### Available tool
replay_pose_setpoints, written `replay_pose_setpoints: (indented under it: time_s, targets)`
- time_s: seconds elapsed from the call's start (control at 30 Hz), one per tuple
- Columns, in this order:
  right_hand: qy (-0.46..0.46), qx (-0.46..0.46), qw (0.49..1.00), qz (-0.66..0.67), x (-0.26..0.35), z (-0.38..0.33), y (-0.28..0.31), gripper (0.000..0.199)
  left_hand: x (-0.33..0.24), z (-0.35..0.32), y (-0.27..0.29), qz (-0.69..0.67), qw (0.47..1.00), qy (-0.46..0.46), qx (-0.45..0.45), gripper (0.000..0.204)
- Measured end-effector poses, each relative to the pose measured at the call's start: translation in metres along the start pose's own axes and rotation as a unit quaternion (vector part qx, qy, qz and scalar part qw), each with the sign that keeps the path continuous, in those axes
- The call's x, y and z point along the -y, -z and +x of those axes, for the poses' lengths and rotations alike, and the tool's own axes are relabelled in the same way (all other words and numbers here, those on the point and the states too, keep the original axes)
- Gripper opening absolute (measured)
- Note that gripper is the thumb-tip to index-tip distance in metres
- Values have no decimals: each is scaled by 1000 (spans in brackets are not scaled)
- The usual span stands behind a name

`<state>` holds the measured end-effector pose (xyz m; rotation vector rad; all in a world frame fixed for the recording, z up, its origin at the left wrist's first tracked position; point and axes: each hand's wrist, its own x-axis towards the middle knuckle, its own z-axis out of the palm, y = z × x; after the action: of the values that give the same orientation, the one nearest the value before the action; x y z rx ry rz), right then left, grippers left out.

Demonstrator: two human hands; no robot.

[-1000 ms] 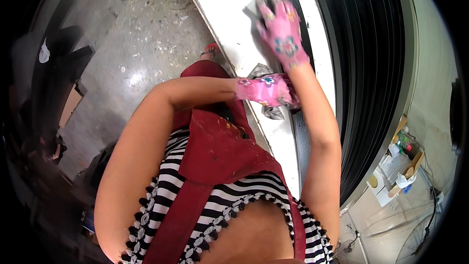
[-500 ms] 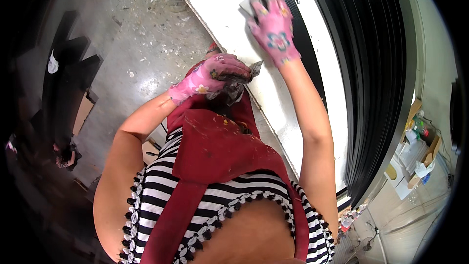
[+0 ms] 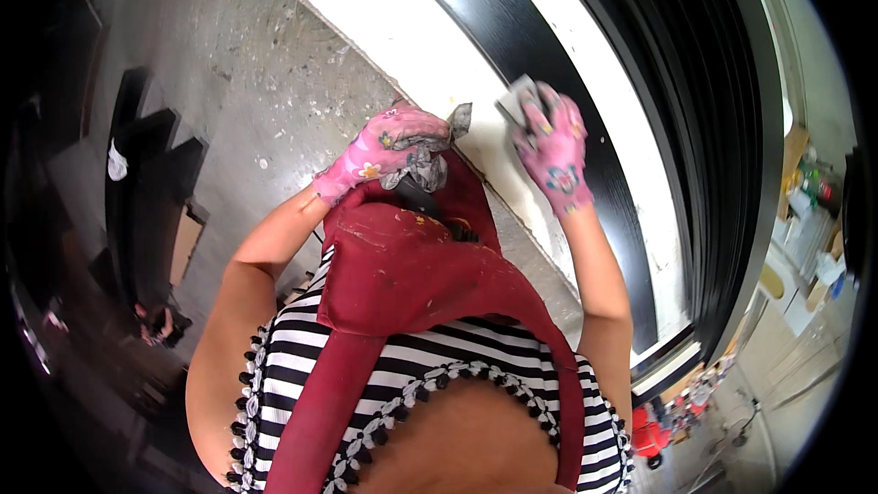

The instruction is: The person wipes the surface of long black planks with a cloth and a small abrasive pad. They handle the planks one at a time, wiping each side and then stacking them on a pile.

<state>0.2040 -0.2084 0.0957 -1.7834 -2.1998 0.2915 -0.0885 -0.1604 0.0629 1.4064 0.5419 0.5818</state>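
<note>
My right hand (image 3: 556,154), in a pink flowered glove, holds a flat light-grey pad (image 3: 516,102) like a sanding sponge. It is at the left edge of a long black board (image 3: 521,37) with a glossy streak, lying on a white-topped bench (image 3: 366,5). My left hand (image 3: 384,148), in a matching stained glove, is closed around a crumpled grey-black rag (image 3: 422,168). One corner of the rag sticks out towards the bench. This hand hovers by the bench's near edge, over my dark red apron (image 3: 412,265).
Several long black strips (image 3: 695,64) are stacked along the bench's right side. Dark boards (image 3: 137,174) and a cardboard piece (image 3: 186,245) stand on the paint-spotted concrete floor (image 3: 265,91) at left. At far right, a cluttered box (image 3: 814,183) holds bottles and papers.
My right hand has come back nearer to me along the black board with the grey pad. My left hand still grips the rag. The whole view has turned slightly.
</note>
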Motion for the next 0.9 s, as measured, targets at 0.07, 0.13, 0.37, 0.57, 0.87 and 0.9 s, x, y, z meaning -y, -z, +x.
replay_pose_setpoints:
  time_s: [0.07, 0.13, 0.37, 0.57, 0.87, 0.9]
  targets:
    - [13, -26, 999, -19, 11, 34, -17, 51, -6, 6, -2, 44, 999, -2, 20, 47]
    - [11, -32, 999, 6, 23, 67, -27, 46, -18, 15, 0, 101, 993, -14, 60, 48]
    - [-24, -83, 996, 15, 3, -37, -27, 59, -23, 13, -7, 165, 984, 1, 63, 41]
    - [-127, -67, 989, -27, -9, -131, -4, 63, -28, 15, -14, 187, 980, 16, 64, 37]
    - [-83, -143, 986, -18, 15, -60, -34, 43, -39, 27, -26, 227, 964, 95, 98, 36]
    - [-91, -162, 982, -30, 10, -80, -33, 42, -33, 22, -25, 186, 972, 121, 74, 34]
